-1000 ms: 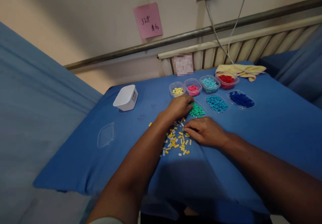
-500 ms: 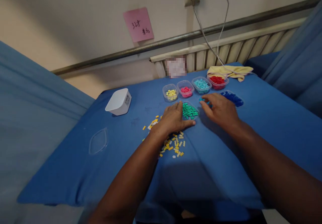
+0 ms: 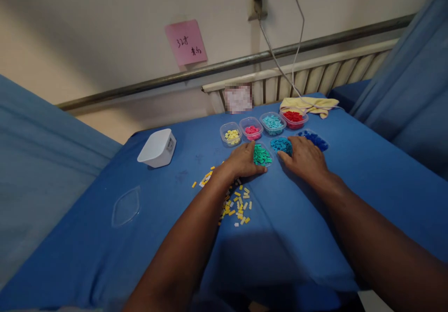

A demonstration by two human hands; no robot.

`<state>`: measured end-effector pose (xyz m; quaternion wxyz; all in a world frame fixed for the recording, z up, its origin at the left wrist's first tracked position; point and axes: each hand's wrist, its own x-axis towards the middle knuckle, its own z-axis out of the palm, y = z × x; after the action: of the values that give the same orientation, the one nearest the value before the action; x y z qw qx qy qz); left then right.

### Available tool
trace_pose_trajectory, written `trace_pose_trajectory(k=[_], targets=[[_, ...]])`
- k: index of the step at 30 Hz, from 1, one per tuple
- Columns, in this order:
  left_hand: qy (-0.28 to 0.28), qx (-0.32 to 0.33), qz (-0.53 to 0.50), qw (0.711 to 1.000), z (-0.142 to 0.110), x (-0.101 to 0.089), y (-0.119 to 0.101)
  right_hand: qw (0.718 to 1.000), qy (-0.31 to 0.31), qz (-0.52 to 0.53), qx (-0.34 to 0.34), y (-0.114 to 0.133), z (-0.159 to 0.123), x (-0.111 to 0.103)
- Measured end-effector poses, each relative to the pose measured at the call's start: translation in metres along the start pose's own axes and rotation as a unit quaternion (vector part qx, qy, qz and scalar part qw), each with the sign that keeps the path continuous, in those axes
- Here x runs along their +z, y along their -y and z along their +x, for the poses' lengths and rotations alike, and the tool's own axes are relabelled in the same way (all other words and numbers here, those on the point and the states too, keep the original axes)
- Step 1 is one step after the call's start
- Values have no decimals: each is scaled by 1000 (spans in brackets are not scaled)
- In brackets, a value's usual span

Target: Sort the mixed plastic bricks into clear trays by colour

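My left hand [image 3: 241,162] lies flat on the blue cloth, fingers stretched along the left side of a clear dish of green beads [image 3: 262,155], thumb under its near edge. My right hand [image 3: 305,158] rests palm down just right of it, fingers spread, touching a dish of teal beads [image 3: 280,144]. A scatter of loose yellow and white beads [image 3: 238,203] lies under and beside my left wrist. Neither hand holds anything.
Behind stand tubs of yellow [image 3: 231,135], pink [image 3: 251,129], light blue [image 3: 272,122] and red beads [image 3: 293,117], plus a dish of dark blue beads [image 3: 315,139]. A white box [image 3: 157,147] and an empty clear lid [image 3: 126,205] lie left. A yellow cloth [image 3: 308,104] lies at the back.
My right hand left the loose beads and moved up right to the teal dish. My left hand slid down beside the green dish and flattened. The view shifted left.
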<state>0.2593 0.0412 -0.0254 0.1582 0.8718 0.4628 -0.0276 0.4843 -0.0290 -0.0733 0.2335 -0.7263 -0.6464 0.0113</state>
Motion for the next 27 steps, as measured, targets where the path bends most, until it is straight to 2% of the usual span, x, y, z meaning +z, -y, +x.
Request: trace_pose_trajectory(k=[10,16,22,27], targets=[[13,0,0,1000,16,-2,-5,998,41,-34,33,4,0,-3],[25,8,7,1000,28,2,-14,994,26,-69,78,-7,3,-6],[34,10,24,999,39,3,-26,995,4,-74,73,-13,2,-3],[43,7,22,999,39,1,-25,993,13,-69,95,-16,5,-3]])
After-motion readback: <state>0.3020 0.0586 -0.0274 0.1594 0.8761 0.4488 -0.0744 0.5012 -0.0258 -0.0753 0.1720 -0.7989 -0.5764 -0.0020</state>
